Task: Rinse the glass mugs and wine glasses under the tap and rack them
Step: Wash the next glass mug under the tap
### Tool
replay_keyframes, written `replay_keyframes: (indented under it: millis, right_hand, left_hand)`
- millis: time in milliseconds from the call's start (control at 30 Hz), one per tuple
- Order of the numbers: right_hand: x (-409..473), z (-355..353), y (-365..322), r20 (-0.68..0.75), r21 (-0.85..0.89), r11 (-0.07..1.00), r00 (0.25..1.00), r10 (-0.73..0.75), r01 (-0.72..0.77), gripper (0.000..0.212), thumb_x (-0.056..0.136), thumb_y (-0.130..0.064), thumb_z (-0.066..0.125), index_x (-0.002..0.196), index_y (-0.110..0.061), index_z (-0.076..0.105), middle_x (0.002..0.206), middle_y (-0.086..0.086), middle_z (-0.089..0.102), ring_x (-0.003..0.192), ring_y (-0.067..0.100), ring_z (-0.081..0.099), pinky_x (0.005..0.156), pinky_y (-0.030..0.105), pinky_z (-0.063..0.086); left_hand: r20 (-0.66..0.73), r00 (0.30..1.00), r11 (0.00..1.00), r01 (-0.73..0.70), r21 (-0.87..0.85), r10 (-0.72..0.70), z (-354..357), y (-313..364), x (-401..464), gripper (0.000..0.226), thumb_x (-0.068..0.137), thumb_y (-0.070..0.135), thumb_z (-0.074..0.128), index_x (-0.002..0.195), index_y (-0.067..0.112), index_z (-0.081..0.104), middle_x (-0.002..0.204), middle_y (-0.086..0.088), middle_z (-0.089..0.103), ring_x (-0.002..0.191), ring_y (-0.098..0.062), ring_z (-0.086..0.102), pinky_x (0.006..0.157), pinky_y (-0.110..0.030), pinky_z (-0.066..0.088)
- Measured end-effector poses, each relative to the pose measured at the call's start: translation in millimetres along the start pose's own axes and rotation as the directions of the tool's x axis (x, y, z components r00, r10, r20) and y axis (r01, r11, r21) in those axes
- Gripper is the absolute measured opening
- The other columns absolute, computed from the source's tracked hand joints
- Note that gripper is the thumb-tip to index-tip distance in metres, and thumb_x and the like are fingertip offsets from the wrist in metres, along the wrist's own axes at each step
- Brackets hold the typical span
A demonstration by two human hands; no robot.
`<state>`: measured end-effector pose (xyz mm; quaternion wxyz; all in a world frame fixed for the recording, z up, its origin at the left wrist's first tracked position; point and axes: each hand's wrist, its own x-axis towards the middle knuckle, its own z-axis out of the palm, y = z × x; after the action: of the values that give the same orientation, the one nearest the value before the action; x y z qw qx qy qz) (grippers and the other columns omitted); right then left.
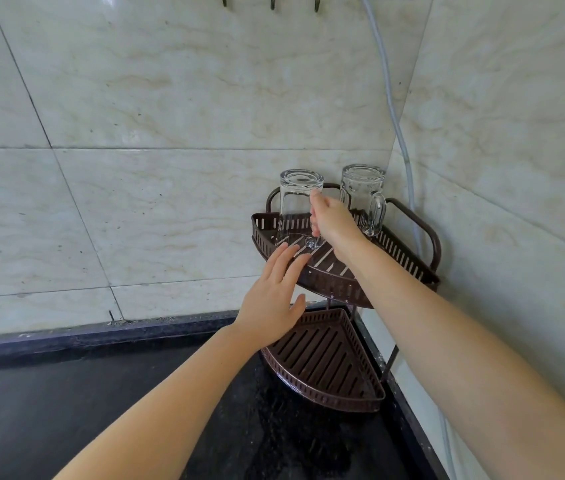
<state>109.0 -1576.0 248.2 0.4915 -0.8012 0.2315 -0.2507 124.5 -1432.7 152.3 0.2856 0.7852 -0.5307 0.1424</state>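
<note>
Two clear glass mugs stand upside down on the upper shelf [322,282] of a brown two-tier corner rack. My right hand [331,218] grips the handle side of the left mug [296,199], whose rim rests on the slats. The right mug [364,195] stands free by the wall corner, its handle facing right. My left hand [274,299] hovers flat with fingers apart just below and in front of the upper shelf's rim, holding nothing. No wine glasses or tap are in view.
The rack's lower shelf [326,362] holds nothing and sits on a wet black counter [101,410]. Marbled tile walls meet in the corner behind the rack. A grey cable [391,109] runs down the right wall. Hooks [272,1] hang at the top.
</note>
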Motion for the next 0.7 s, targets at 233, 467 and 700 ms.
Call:
replay_keyframes:
  millis: [233,467,700]
  right_hand:
    - [-39,-21,-15,-0.073,-0.285,0.948,0.983,-0.168,0.140,0.044,0.100,-0.041,0.036,0.122,-0.006,0.050,0.116,0.004,0.058,0.109,0.017,0.055,0.087,0.025,0.037]
    - [-175,17,9,0.170,-0.027,0.925,0.914,-0.368,0.378,0.041,0.098,-0.031,0.043,0.136,-0.017,0.040,0.128,-0.006,0.049,0.111,-0.005,0.046,0.085,-0.001,0.037]
    - [-299,113,81,0.561,-0.014,0.991,0.821,-0.102,0.133,0.041,0.098,-0.035,0.044,0.138,-0.033,0.036,0.129,-0.015,0.046,0.114,-0.009,0.045,0.087,0.010,0.040]
  left_hand:
    - [0.078,0.996,0.999,0.036,-0.030,-0.034,-44,11,-7,0.057,0.095,0.023,0.049,0.147,0.018,0.027,0.155,-0.002,0.024,0.142,-0.019,0.022,0.113,-0.033,0.025]
    - [-0.011,0.968,0.947,0.243,-0.210,-0.251,-90,21,-116,0.047,0.097,0.024,0.047,0.142,0.027,0.035,0.129,0.018,0.039,0.111,0.002,0.045,0.086,-0.010,0.040]
    - [-0.030,0.806,0.781,0.564,-0.269,-0.592,-93,19,-287,0.045,0.093,0.016,0.053,0.130,0.038,0.039,0.117,0.019,0.051,0.106,0.005,0.052,0.087,-0.016,0.044]
